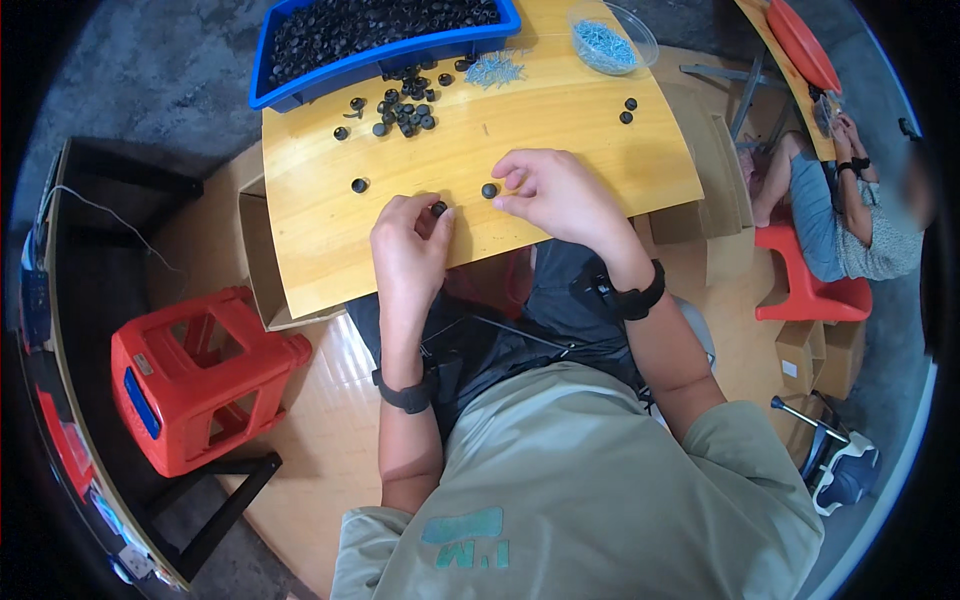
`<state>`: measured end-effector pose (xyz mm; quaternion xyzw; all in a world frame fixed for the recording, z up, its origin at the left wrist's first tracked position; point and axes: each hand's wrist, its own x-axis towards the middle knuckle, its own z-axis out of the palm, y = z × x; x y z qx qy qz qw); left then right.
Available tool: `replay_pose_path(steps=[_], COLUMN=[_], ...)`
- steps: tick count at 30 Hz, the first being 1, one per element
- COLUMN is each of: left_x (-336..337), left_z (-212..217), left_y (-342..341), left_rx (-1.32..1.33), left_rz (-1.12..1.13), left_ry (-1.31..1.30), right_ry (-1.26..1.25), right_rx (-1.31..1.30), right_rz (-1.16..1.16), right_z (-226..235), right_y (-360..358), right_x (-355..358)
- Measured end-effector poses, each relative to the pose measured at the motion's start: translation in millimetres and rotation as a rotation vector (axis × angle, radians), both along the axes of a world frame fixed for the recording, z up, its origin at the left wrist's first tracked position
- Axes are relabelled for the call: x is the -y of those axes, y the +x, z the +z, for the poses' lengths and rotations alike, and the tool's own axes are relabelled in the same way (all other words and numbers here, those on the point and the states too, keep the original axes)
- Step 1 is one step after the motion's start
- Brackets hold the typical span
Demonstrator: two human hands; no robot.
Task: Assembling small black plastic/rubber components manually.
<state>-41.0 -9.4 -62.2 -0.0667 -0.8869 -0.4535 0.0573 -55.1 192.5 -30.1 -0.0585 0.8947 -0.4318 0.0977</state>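
Note:
Between the thumb and fingers of my left hand (412, 245) is a small black round cap (439, 208), held just above the yellow wooden table (590, 130). My right hand (560, 195) is beside it with curved fingers and a gap between thumb and index finger. Just off those fingertips sits another black round piece (489, 190), seemingly on the tabletop and not gripped. A single black cap (359, 185) lies to the left of my hands. Farther back is a loose pile of black caps (408, 112), next to a small heap of silvery screws (494, 69).
A blue tray (385, 56) full of black caps stands at the far left. Bluish screws fill a clear bowl (643, 45) at the far right, with two black pieces (626, 117) nearer. A red stool (205, 375) stands left; another person (860, 215) sits at right.

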Motion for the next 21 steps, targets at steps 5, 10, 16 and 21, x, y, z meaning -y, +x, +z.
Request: replay_pose_path(steps=[5,10,16,21], left_x=[-1,31,33,16], left_z=[-6,7,26,4], left_y=[-4,-19,-77,-105], left_rx=[-0.113,-0.034,-0.086,-0.202], left_rz=[0.02,0.108,0.027,-0.039], left_ry=[-0.123,-0.118,-0.107,-0.287], right_ry=[0.067,0.041,0.21,0.372], right_rx=[-0.103,-0.042,-0.217,-0.215], right_rz=[0.024,-0.04,-0.031,-0.06], right_z=[-13,4,-1,-13], right_y=[-3,-9,-50,-75], right_x=[5,-8,-4,21])
